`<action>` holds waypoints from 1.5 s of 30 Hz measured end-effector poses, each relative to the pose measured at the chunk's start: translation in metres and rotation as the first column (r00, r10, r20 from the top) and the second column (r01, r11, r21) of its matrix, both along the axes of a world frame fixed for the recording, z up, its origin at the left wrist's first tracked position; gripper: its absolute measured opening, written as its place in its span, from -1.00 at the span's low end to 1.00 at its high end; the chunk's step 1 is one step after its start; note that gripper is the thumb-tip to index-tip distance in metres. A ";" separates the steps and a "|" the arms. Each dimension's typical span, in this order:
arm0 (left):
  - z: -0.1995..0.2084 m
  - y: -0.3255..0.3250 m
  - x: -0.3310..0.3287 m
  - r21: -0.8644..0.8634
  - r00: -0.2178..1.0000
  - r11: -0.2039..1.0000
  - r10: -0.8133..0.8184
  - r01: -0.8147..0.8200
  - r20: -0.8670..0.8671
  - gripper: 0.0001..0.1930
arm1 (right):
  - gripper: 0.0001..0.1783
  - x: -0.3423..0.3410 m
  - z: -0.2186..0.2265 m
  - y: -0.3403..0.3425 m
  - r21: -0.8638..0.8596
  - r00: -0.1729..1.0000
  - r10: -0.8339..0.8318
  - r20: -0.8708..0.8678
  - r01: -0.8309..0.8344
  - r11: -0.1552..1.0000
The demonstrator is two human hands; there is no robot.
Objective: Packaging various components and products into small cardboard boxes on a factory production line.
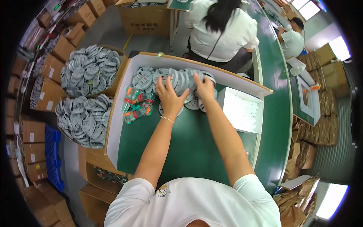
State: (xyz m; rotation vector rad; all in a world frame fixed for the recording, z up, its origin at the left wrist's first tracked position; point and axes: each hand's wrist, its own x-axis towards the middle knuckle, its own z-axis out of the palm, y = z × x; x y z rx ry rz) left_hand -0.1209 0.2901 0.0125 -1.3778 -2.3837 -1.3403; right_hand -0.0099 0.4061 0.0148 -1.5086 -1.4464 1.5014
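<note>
Bracketing discs at far side of surface with left hand spread and right hand curled, grip unclear; apparently lining up row. Next, likely press inward evenly from both ends.

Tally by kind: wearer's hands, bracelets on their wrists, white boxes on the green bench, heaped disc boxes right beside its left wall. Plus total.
Hands (left hand, right hand): 2
Bracelet: 1
White box: 1
Disc boxes: 2
Total: 6
Bench discs overlap too much to count.
</note>
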 end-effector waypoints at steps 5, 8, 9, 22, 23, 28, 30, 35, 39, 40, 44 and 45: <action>-0.015 -0.026 -0.021 -0.247 0.998 0.967 -0.052 0.059 0.034 -0.12 | -0.54 -0.009 0.035 -0.060 0.715 0.967 -0.186 0.173 0.006 0.699; -0.022 -0.043 -0.047 -0.122 0.996 0.989 -0.084 0.079 -0.040 -0.15 | -0.58 -0.008 0.051 -0.124 0.583 0.995 0.092 0.029 -0.091 0.807; -0.027 -0.052 -0.060 -0.130 0.996 0.989 -0.081 0.076 -0.040 -0.15 | -0.61 -0.007 0.048 -0.147 0.547 0.986 0.168 0.014 -0.148 0.824; -0.034 -0.115 -0.106 -0.490 0.971 0.872 -0.099 -0.022 -0.220 -0.41 | -0.36 0.020 0.006 -0.263 0.210 0.943 0.287 0.169 -0.319 0.924; -0.030 -0.126 -0.104 -0.500 0.971 0.866 -0.138 0.022 -0.196 -0.41 | -0.36 0.012 0.005 -0.257 0.207 0.945 0.283 0.162 -0.313 0.927; -0.026 -0.177 -0.091 -0.497 0.963 0.860 -0.222 0.119 -0.153 -0.41 | -0.04 -0.035 -0.002 -0.218 0.534 0.677 0.207 0.706 -0.701 0.473; -0.023 -0.191 -0.088 -0.477 0.948 0.860 -0.281 0.180 -0.148 -0.44 | -0.04 -0.050 -0.004 -0.201 0.531 0.643 0.197 0.740 -0.738 0.416; -0.017 -0.217 -0.095 -0.481 0.887 0.804 -0.450 0.350 -0.106 -0.47 | -0.05 -0.074 -0.013 -0.166 0.482 0.531 0.215 0.819 -0.842 0.242; 0.011 -0.223 -0.096 -0.487 0.848 0.731 -0.529 0.478 0.038 -0.39 | -0.09 -0.084 -0.020 -0.146 0.504 0.525 0.183 0.831 -0.850 0.152; 0.008 -0.218 -0.097 -0.484 0.844 0.729 -0.535 0.485 0.040 -0.39 | -0.11 -0.085 -0.021 -0.141 0.518 0.531 0.157 0.833 -0.847 0.118; -0.013 -0.166 -0.102 -0.256 0.951 0.918 -0.279 0.304 0.131 -0.41 | -0.27 -0.094 -0.020 -0.126 0.451 0.484 0.233 0.843 -0.874 0.182; -0.018 -0.149 -0.103 -0.274 0.946 0.909 -0.277 0.315 0.170 -0.38 | -0.27 -0.095 -0.022 -0.125 0.449 0.484 0.227 0.845 -0.873 0.189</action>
